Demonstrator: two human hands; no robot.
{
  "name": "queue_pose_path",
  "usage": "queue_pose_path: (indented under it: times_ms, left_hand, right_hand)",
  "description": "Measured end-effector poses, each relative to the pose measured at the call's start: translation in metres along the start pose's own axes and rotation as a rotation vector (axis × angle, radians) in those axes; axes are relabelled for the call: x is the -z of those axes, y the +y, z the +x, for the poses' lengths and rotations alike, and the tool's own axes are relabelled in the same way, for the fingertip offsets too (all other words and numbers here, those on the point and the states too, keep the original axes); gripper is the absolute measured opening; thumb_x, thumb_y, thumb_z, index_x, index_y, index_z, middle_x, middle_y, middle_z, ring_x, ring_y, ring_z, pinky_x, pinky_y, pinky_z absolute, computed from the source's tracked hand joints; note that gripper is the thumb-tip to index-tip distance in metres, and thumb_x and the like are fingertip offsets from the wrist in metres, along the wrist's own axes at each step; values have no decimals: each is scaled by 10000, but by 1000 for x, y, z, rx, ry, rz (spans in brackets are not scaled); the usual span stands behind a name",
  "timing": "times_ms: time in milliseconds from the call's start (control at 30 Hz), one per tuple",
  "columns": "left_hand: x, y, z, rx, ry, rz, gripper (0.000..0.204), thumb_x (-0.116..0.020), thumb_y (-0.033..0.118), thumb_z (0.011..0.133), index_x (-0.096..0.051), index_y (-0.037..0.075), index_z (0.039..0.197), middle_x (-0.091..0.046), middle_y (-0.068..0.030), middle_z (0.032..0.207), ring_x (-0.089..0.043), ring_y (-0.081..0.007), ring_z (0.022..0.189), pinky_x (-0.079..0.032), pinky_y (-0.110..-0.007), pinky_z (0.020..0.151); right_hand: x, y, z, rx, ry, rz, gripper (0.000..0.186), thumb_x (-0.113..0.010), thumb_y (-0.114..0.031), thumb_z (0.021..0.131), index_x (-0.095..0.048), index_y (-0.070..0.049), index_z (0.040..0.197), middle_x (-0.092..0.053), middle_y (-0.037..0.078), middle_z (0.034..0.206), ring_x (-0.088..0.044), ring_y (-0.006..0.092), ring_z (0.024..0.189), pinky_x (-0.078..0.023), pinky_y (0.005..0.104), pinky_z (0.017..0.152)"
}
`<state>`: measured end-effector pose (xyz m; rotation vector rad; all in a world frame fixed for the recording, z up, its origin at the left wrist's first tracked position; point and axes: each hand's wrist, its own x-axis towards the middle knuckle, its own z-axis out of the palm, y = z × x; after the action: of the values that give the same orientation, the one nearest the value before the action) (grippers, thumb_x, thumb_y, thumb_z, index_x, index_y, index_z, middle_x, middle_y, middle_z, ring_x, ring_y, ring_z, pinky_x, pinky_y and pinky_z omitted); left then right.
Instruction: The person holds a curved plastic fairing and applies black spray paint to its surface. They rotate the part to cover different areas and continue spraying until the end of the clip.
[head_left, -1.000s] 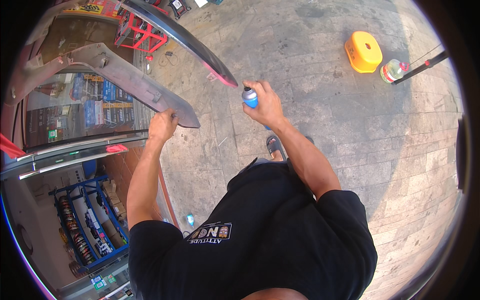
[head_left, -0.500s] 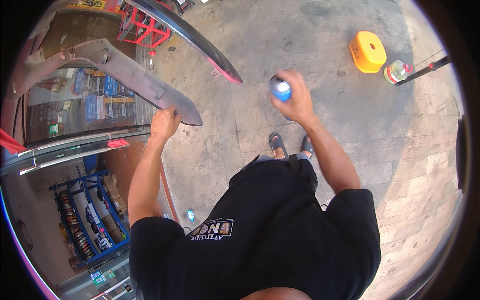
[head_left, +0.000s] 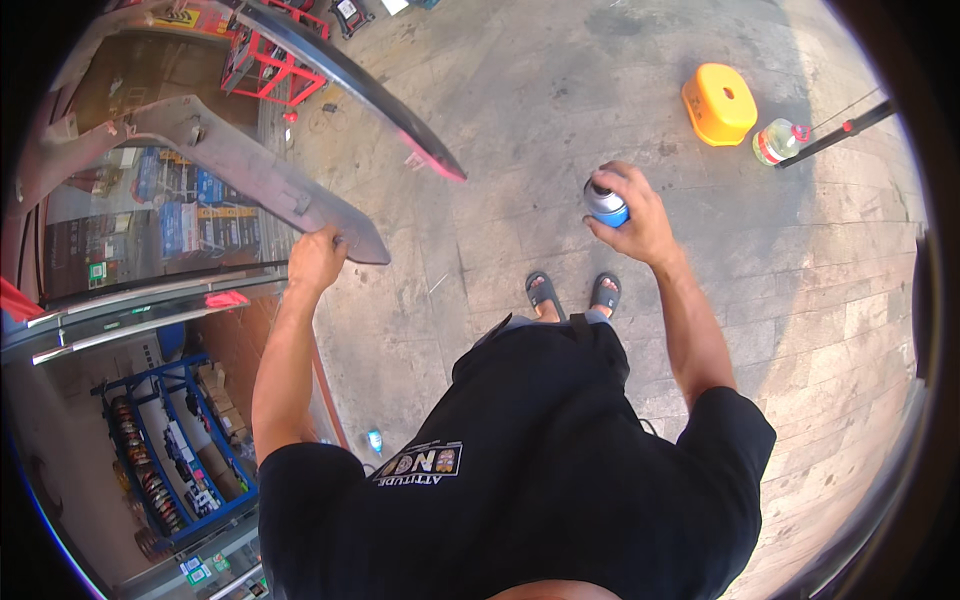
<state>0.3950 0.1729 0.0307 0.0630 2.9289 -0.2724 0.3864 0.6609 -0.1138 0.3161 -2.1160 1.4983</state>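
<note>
My left hand [head_left: 318,257] is closed on the lower edge of a long, bent, greyish-pink panel [head_left: 262,180], close to its pointed end. The kind of panel is hard to tell; it looks like a piece of vehicle body trim. Out to the right, my right hand [head_left: 640,215] grips a blue spray can [head_left: 607,207] with a silver shoulder and dark top, fingers wrapped round it. The can is tilted and held above the paving, apart from the panel. Farther off, a second curved strip [head_left: 385,95], glossy black with a pink tip, reaches in from the upper left.
A yellow stool [head_left: 722,105] stands at the far right beside a clear jug [head_left: 775,142] and a black pole [head_left: 838,136]. A red tool cart [head_left: 275,65] is at the back left. A blue rack [head_left: 170,440] and a small bottle [head_left: 375,441] sit at the lower left.
My right hand has moved right and slightly nearer with the spray can. My left hand keeps its hold on the panel; the whole view has shifted slightly.
</note>
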Motion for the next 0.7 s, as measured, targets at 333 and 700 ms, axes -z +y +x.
queue_pose_path:
  times_ms: [333,700]
  left_hand:
    - [-6,-4,-3,46,-20,-42,239,-692,259,869,-727,66,1004,-730,-214,892,-701,-422,883,-551,-518,810]
    - [-5,-3,-6,36,1,-60,232,-683,253,864,-719,55,980,-723,-227,895,-693,-432,879,-552,-520,813]
  right_hand:
    - [-80,-39,-7,-55,-134,-28,640,-825,-112,687,-606,-186,1284,-604,136,1226,-650,368,1060,-564,431,856]
    - [-144,-37,-13,0,-109,88,642,-835,-164,674,-622,-263,1272,-604,112,1196,-664,361,1002,-570,444,779]
